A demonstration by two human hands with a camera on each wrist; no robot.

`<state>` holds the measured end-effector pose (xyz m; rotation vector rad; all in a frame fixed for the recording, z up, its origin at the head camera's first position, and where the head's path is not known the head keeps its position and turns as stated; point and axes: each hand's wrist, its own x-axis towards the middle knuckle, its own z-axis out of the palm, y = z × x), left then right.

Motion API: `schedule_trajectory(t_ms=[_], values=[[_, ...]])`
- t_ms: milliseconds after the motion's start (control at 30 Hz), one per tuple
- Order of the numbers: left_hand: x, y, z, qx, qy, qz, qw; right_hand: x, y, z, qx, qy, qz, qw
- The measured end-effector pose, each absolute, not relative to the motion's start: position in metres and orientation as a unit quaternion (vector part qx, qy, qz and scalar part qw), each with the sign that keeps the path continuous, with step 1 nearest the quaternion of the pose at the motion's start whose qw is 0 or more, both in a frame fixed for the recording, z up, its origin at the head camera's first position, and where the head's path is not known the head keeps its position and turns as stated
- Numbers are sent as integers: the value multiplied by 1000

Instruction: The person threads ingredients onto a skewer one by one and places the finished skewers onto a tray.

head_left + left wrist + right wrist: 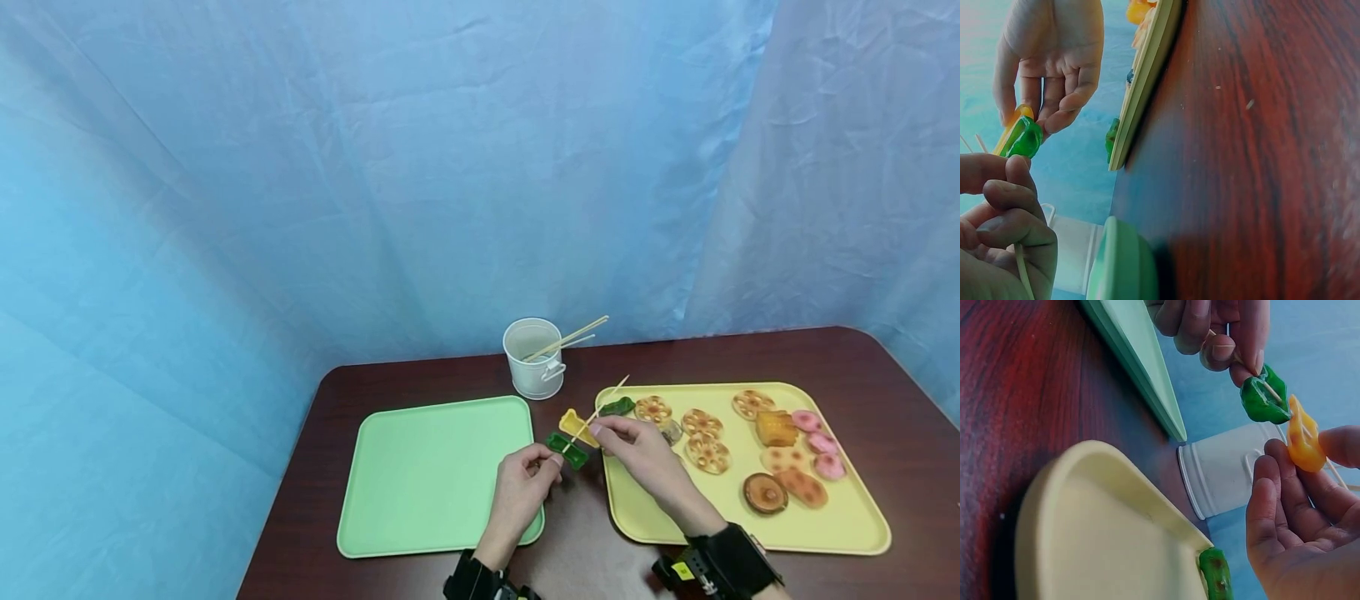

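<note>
Between the two trays my left hand (523,483) pinches a thin wooden skewer (617,388) near its lower end. A green pepper piece (567,450) is threaded on the skewer just past the left fingertips. Beside it on the same skewer is a yellow pepper piece (574,423), which my right hand (651,460) pinches between thumb and fingers. In the right wrist view the green piece (1263,403) and the yellow piece (1305,440) sit close together. The skewer's tip points up and away, beyond the yellow piece.
A green tray (435,483) lies at left. The yellow tray (855,533) at right bears several toy food pieces, including a mushroom (765,493), pink slices (828,467) and another green piece (618,407). Behind stands a white bucket (534,379) with more skewers (577,335).
</note>
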<state>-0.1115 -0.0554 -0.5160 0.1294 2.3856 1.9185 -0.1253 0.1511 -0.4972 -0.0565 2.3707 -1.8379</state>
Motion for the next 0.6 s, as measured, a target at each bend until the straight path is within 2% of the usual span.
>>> schedule_trajectory(t_ms=[100, 233, 400, 600], values=[[-112, -56, -516, 41, 778, 626, 40, -127, 156, -493, -27, 807, -586, 62], [-112, -57, -516, 41, 777, 626, 40, -135, 172, -483, -50, 850, -524, 23], [-112, -60, -515, 41, 777, 627, 40, -151, 189, -474, -81, 904, -419, -24], [-112, -60, -515, 38, 777, 628, 39, -171, 190, -474, -150, 950, -269, -49]])
